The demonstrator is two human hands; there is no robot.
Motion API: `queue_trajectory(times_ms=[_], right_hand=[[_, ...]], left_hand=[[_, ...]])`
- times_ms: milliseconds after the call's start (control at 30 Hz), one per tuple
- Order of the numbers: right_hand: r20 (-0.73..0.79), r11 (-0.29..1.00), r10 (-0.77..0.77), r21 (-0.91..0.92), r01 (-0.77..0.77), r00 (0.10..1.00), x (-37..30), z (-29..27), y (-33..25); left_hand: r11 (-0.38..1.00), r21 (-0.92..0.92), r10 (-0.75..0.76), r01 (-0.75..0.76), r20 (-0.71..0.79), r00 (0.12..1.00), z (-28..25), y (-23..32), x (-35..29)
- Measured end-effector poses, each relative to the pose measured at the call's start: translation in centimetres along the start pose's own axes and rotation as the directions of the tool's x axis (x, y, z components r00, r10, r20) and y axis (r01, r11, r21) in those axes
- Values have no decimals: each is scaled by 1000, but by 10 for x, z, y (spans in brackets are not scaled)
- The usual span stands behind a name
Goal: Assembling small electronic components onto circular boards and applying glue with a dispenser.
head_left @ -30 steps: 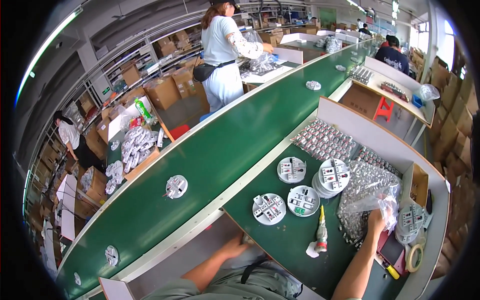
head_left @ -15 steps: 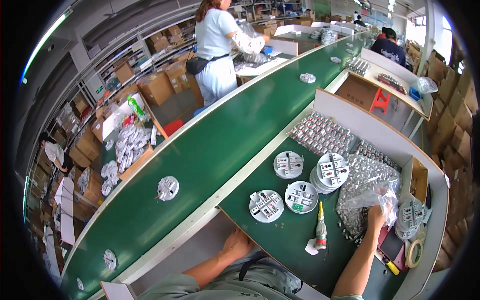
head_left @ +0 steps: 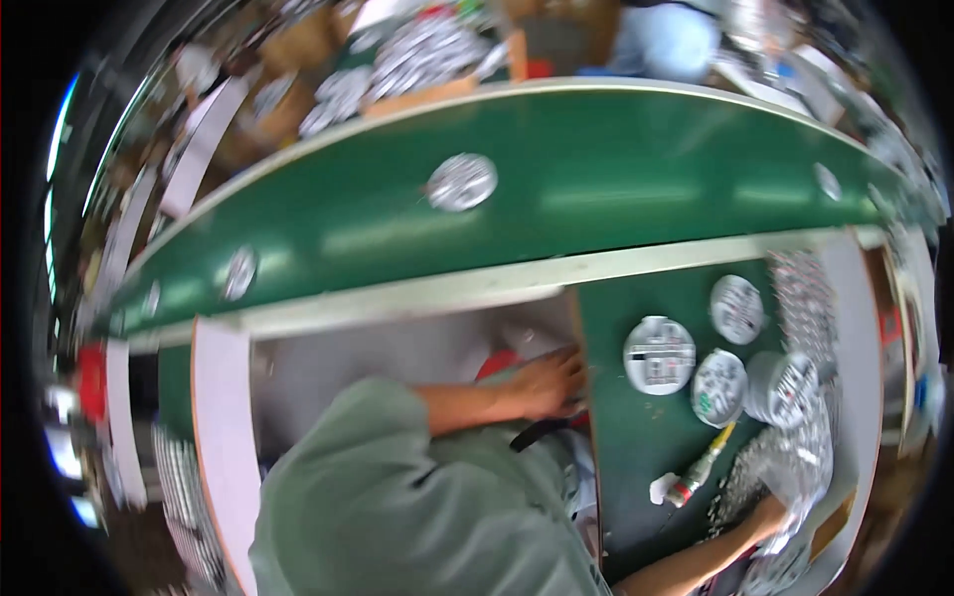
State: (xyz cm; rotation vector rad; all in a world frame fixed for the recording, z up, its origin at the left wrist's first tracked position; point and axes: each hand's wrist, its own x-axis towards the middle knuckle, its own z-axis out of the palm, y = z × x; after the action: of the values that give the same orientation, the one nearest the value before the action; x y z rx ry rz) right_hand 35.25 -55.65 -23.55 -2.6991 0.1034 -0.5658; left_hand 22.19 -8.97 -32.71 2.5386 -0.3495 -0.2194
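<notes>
My left hand [head_left: 550, 385] rests against the near-left edge of the green worktable, its fingers smeared by motion. On the right side, my right hand [head_left: 770, 519] is at a clear plastic bag [head_left: 801, 459] and appears to grip it; the plastic partly hides the fingers. Beside the bag lies a spread of small shiny parts [head_left: 740, 477]. Farther left on the table are round white units with small fittings [head_left: 659, 356], one with a green piece [head_left: 718, 388], and a stack of them [head_left: 780, 389]. A bottle with a yellow tip [head_left: 700, 471] lies near a white scrap [head_left: 660, 488].
A green conveyor belt [head_left: 616, 189] runs across beyond the table, carrying several round white units [head_left: 463, 182]. Pale partition boards [head_left: 221, 397] stand at both sides. Past the belt are a heap of white parts [head_left: 427, 55] and a person [head_left: 666, 42], partly cut off.
My view has swung left and down, so the belt now runs nearly level and more of my sleeve shows. Both hands stay in about the same places at the table edge and the bag.
</notes>
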Motion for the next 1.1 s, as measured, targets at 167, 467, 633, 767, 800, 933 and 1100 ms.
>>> queue_trajectory(times_ms=[167,467,633,767,800,933,1100], right_hand=[[119,987,-137,-67,145,983,61,30,-51],[218,966,-182,-144,216,959,87,105,-153],[236,953,-233,-138,270,943,116,148,-223],[261,947,-254,-127,294,931,122,191,-271],[271,944,-256,-138,301,928,123,195,-274],[302,925,-241,-217,313,922,128,194,-270],[361,876,-247,-313,367,899,142,175,-245]], left_hand=[[999,-43,6,-13,-164,986,-2,-4,-7],[963,-162,-240,214,-162,957,28,-45,30],[923,-363,-152,130,-31,988,36,-45,60],[934,-354,-3,-38,-115,993,31,-52,80],[937,-336,52,-94,-132,990,29,-50,81],[885,-457,-3,-89,-196,981,43,-58,79],[994,-106,-66,42,-236,969,142,-53,65]])
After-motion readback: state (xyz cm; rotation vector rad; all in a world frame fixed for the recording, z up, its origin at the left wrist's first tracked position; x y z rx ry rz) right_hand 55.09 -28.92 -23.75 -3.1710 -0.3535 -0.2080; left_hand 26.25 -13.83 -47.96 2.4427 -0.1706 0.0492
